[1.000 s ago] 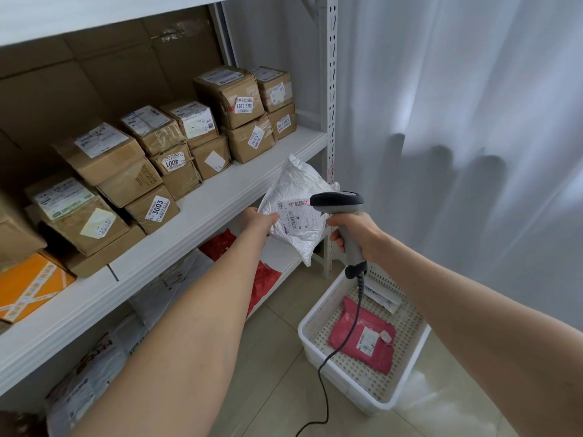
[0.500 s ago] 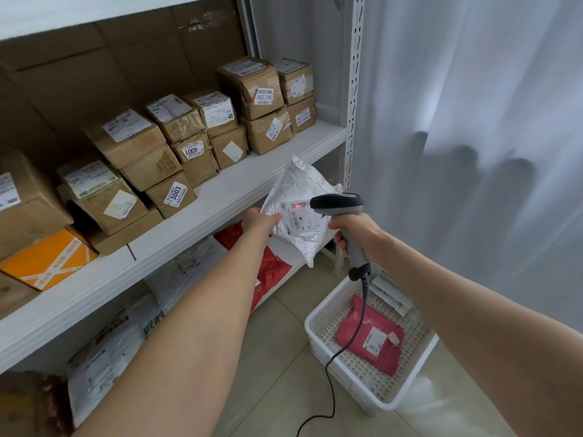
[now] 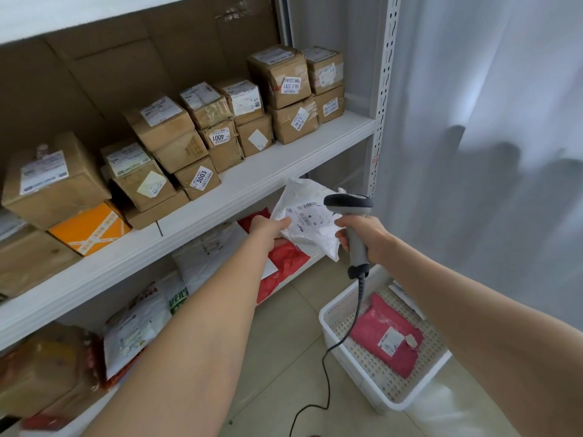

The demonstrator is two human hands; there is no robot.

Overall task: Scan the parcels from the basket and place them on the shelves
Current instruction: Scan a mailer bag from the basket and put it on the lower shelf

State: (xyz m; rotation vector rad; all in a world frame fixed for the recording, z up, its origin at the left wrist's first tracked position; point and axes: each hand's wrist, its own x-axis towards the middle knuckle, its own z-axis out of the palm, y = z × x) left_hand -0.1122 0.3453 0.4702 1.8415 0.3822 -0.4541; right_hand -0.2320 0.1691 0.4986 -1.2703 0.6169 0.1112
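The step in hand looks like the scan itself. The white parcel (image 3: 310,228) is held in the air just in front of the front edge of the middle shelf (image 3: 220,216), near its right end, and rests on nothing. To do it well, the label (image 3: 307,214) should face the scanner (image 3: 347,204) squarely. The film is crumpled, so pulling it taut across the barcode would help, since a crease through the bars may spoil the read. The scanner's nose sits very near the label's right edge; drawing it back a little would probably let the beam cover the whole code. Both hands should hold steady until the read registers.

The left hand (image 3: 268,227) pinches the parcel's left edge with the thumb on the printed face beside the label, the arm stretched forward. The right hand (image 3: 369,236) is wrapped round the scanner's grey handle, the head pointing left at the label — whether the trigger is pressed cannot be told. The cable (image 3: 347,335) drops from the handle's butt over the basket (image 3: 328,323) to the floor. A pink parcel (image 3: 386,335) lies in the basket's middle, not yet taken.
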